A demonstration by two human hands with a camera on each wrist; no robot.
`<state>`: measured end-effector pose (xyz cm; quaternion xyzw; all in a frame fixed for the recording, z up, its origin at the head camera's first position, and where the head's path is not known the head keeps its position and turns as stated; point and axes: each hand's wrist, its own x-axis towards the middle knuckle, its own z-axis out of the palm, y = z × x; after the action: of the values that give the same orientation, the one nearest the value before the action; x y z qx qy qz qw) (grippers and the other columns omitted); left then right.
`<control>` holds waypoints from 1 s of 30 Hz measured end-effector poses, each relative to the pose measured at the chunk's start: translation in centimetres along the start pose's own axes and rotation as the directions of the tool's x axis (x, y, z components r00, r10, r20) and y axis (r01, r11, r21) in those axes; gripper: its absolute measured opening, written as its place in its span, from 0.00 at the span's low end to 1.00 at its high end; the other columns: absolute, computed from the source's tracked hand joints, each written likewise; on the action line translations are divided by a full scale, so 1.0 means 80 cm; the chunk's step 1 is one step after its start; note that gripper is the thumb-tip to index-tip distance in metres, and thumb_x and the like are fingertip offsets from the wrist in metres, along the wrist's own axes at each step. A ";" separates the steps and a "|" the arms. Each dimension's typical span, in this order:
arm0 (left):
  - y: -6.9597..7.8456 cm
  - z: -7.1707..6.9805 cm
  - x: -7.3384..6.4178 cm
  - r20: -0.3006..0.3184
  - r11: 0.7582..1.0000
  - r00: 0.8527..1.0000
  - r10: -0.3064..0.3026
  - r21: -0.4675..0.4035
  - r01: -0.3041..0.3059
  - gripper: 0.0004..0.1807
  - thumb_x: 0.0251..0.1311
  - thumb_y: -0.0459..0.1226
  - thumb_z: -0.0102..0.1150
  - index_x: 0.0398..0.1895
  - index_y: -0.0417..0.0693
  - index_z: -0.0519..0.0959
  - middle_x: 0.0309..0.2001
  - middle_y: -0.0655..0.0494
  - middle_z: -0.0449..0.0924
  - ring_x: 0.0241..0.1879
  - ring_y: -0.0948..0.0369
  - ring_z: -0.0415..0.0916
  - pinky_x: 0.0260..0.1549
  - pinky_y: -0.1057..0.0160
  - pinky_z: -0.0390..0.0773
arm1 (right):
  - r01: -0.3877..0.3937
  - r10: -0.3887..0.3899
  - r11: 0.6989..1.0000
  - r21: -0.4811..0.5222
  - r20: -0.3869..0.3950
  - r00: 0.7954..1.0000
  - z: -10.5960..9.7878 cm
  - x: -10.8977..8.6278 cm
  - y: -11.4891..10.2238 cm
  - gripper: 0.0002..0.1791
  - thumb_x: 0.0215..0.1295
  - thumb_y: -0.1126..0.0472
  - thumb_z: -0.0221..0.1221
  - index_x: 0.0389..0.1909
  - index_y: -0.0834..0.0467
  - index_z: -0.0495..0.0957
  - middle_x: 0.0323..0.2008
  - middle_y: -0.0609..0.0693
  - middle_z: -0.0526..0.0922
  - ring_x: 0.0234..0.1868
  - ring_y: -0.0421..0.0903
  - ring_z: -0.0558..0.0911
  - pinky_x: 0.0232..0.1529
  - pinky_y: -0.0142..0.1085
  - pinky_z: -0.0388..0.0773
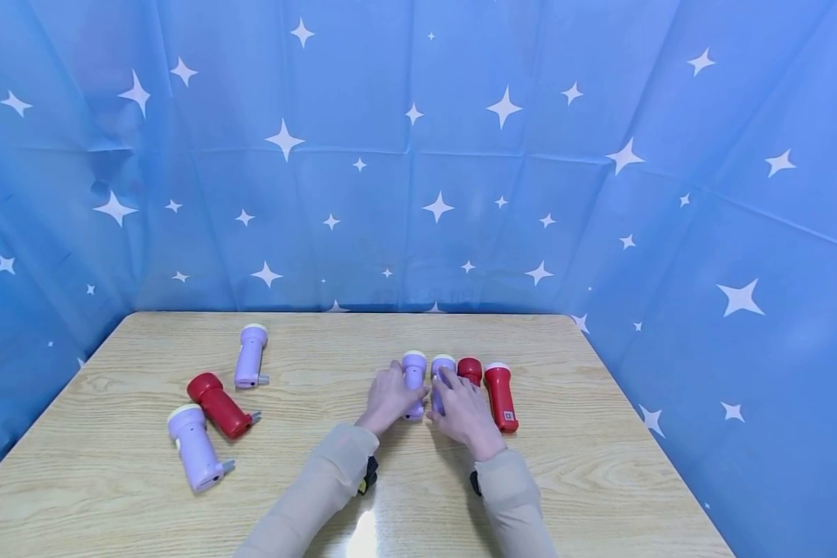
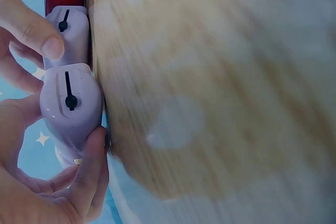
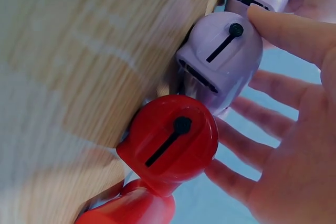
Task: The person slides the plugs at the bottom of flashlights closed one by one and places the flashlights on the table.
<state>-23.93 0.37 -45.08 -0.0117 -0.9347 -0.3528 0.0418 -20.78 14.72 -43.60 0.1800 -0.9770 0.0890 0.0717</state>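
Several flashlights with fold-out plugs lie on the table. In the head view my left hand (image 1: pixel 387 399) grips a purple flashlight (image 1: pixel 415 376), fingers on its left side and thumb on its right. The left wrist view shows its rounded end (image 2: pixel 71 95) with a black slider slot. My right hand (image 1: pixel 463 411) rests over a second purple flashlight (image 1: pixel 444 361). Its fingers are spread and fairly straight in the right wrist view, the thumb at that flashlight's edge (image 3: pixel 223 45). Partly hidden by this hand is a red flashlight (image 1: pixel 470 369). A white-rimmed red flashlight (image 1: pixel 502 399) lies to its right.
On the left side of the wooden table (image 1: pixel 307 356) lie an upper purple flashlight (image 1: pixel 251 356), a red flashlight (image 1: pixel 222 407) and a lower purple flashlight (image 1: pixel 197 449), plugs out. A blue star-patterned cloth (image 1: pixel 390 194) hangs behind and beside the table.
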 end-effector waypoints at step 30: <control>-0.002 -0.020 -0.013 0.012 0.964 0.980 0.199 0.179 -0.198 0.25 0.57 0.44 0.62 0.50 0.33 0.74 0.40 0.41 0.80 0.38 0.49 0.79 0.33 0.54 0.80 | -0.025 0.025 1.000 -0.002 0.033 0.999 -0.003 0.002 0.001 0.28 0.51 0.55 0.69 0.54 0.58 0.78 0.64 0.59 0.70 0.57 0.61 0.75 0.56 0.59 0.72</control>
<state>-22.80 -0.84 -44.07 -0.1003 -0.9566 -0.2615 0.0807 -20.89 14.77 -43.34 0.1692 -0.9803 0.0862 0.0548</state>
